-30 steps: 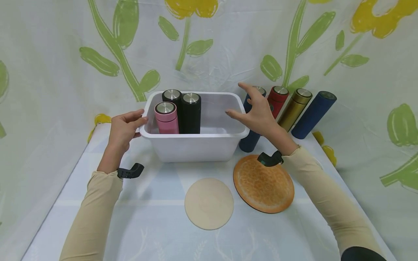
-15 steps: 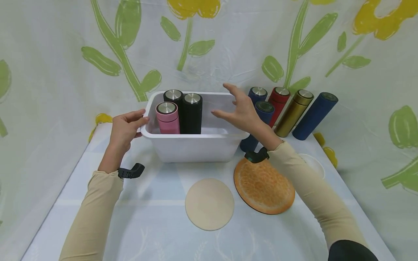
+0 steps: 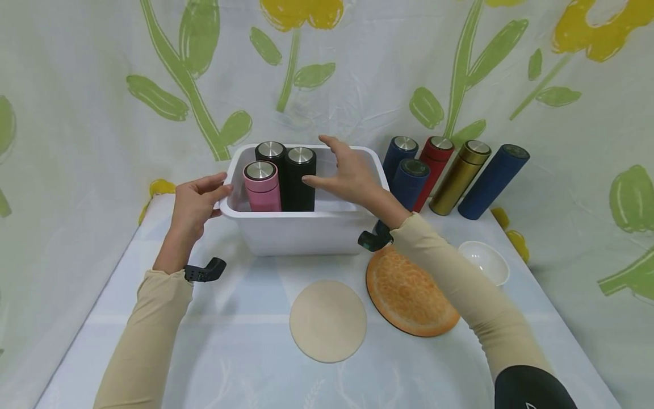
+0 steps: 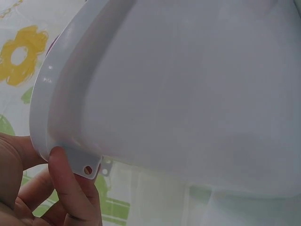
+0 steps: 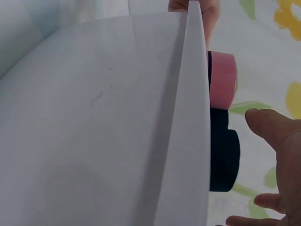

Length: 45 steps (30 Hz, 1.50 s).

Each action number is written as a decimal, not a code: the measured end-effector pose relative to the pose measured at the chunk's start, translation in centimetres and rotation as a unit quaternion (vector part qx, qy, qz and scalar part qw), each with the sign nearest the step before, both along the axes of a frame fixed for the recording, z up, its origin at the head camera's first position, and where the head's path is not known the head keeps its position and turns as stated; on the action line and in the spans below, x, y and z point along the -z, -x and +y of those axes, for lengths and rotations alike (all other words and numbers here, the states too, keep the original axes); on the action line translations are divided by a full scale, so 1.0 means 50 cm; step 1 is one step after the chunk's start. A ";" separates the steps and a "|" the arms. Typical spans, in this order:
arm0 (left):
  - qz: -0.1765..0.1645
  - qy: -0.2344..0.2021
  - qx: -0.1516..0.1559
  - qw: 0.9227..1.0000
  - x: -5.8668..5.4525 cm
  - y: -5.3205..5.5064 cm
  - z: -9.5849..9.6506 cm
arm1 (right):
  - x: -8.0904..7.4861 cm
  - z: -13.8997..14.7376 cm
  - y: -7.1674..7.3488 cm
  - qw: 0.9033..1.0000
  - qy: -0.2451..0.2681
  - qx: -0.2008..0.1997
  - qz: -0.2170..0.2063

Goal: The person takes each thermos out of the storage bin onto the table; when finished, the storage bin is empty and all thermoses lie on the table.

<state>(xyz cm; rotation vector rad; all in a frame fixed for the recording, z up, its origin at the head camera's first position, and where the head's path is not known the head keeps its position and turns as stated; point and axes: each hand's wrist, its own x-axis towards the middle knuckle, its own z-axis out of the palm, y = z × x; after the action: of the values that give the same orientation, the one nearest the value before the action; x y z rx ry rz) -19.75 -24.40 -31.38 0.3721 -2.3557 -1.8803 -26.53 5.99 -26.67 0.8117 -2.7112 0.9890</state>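
Note:
A white plastic tub [image 3: 301, 236] stands at the back of the table. My left hand [image 3: 194, 204] grips its left rim, thumb on top; in the left wrist view the fingers [image 4: 68, 181] pinch the edge beside a tab with a hole. Inside the tub's left half stand a pink vacuum flask [image 3: 263, 196] and two black flasks, one in front [image 3: 300, 184] and one behind [image 3: 269, 150], with steel-topped lids. My right hand [image 3: 352, 176] hovers over the tub, fingers and thumb spread, holding nothing, close to the right of the front black flask. The flasks' bases are hidden.
Right of the tub stand several flasks: two blue, the nearer [image 3: 410, 182] partly behind the arm, a red [image 3: 434, 165], a gold [image 3: 457, 179] and another blue [image 3: 490, 184]. Nearer lie a brown bread-patterned round mat [image 3: 409, 298], a beige disc [image 3: 328, 321] and a white bowl [image 3: 487, 261].
My right hand has moved left from the blue flasks, across the tub's right side, to near the black flask, fingers still spread. The left hand has kept its grip on the rim.

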 end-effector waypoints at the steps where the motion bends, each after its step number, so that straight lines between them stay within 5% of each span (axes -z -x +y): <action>1: -0.001 -0.001 0.000 1.000 0.001 -0.001 0.000 | 0.002 -0.005 0.002 1.000 -0.004 0.000 -0.005; 21: 0.004 -0.006 0.001 1.000 0.002 -0.004 0.005 | 0.024 -0.071 0.040 0.997 -0.047 -0.014 -0.053; 38: 0.002 0.004 -0.001 1.000 0.000 -0.001 0.006 | 0.029 -0.037 0.006 0.997 0.063 -0.027 -0.032; 45: 0.000 0.000 -0.001 1.000 0.001 -0.003 0.002 | 0.010 -0.002 -0.029 0.990 0.130 -0.047 0.024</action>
<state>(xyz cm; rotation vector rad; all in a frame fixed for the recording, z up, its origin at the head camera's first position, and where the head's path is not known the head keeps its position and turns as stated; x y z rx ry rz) -19.60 -24.30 -31.41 0.3734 -2.3543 -1.8785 -25.07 5.92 -27.18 0.9056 -2.4540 1.2910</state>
